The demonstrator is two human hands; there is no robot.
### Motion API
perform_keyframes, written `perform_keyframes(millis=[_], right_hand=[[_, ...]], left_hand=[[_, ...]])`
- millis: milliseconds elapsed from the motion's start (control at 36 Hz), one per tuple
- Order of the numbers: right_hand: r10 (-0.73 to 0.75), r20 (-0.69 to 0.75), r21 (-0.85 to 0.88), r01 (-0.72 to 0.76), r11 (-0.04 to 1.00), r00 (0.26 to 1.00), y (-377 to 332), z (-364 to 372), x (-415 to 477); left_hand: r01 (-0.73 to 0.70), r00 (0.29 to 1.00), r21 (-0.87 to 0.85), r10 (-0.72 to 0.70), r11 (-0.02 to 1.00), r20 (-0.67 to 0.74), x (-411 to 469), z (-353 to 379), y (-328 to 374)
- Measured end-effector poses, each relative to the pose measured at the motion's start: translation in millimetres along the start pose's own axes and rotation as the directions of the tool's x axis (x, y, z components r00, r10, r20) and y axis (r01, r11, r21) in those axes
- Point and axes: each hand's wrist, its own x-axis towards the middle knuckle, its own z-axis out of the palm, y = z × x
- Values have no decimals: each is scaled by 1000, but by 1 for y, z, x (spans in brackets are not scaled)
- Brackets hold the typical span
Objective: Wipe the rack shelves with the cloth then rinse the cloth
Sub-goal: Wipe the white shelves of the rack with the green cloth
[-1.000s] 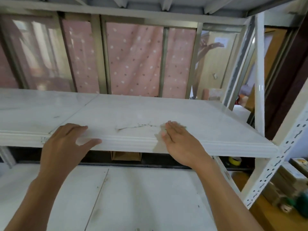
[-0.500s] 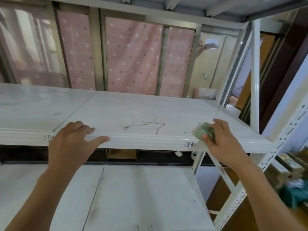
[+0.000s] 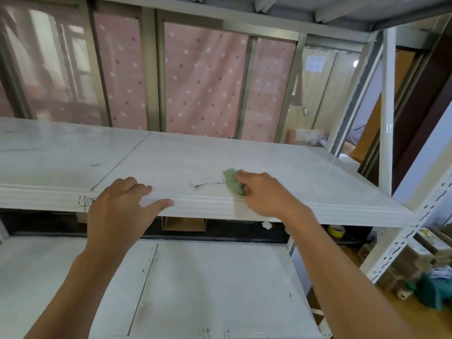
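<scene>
A white rack shelf [image 3: 281,165] runs across the middle of the view at chest height. A thin dark dirt streak [image 3: 205,184] marks it near the front edge. My right hand [image 3: 264,194] presses a small green cloth [image 3: 233,181] flat on the shelf, at the right end of the streak. My left hand [image 3: 124,206] rests on the shelf's front edge, fingers on top and thumb along the lip, holding nothing. A second white shelf [image 3: 208,285] lies lower, below my forearms.
White perforated uprights [image 3: 415,231] stand at the right corner. Behind the rack are window frames with a pink dotted curtain [image 3: 203,81]. A yellow tape roll [image 3: 336,231] and a cardboard piece [image 3: 184,223] sit behind the lower shelf. Boxes and a teal cloth [image 3: 435,287] lie on the floor at right.
My right hand has slid left along the shelf from near the right front edge to the streak, cloth under it. The left hand has stayed on the front edge.
</scene>
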Motion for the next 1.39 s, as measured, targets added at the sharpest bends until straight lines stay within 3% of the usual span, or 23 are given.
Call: perform_keyframes(millis=[111, 278, 639, 806, 1056, 1194, 1389], right_hand=[[-80, -12, 33, 81, 996, 997, -15, 9, 2], [-80, -56, 94, 85, 992, 995, 0, 5, -4], [260, -161, 89, -249, 964, 952, 110, -15, -51], [320, -182, 110, -304, 946, 930, 111, -14, -61], [220, -232, 102, -201, 974, 947, 46, 7, -48], [56, -45, 136, -50, 989, 997, 20, 9, 16], [-129, 151, 344, 70, 936, 980, 10, 4, 89]], left_hand=[[17, 1000, -7, -17, 1000, 5, 0, 2, 0], [-14, 1000, 6, 14, 1000, 1, 0, 0, -1], [-20, 1000, 25, 20, 999, 8, 1, -2, 1], [-20, 1000, 43, 20, 999, -5, 0, 1, -1], [-35, 999, 17, 36, 999, -34, -1, 3, -1], [5, 1000, -31, -6, 1000, -21, 1, 3, -2], [35, 999, -63, -36, 997, -11, 2, -2, 3]])
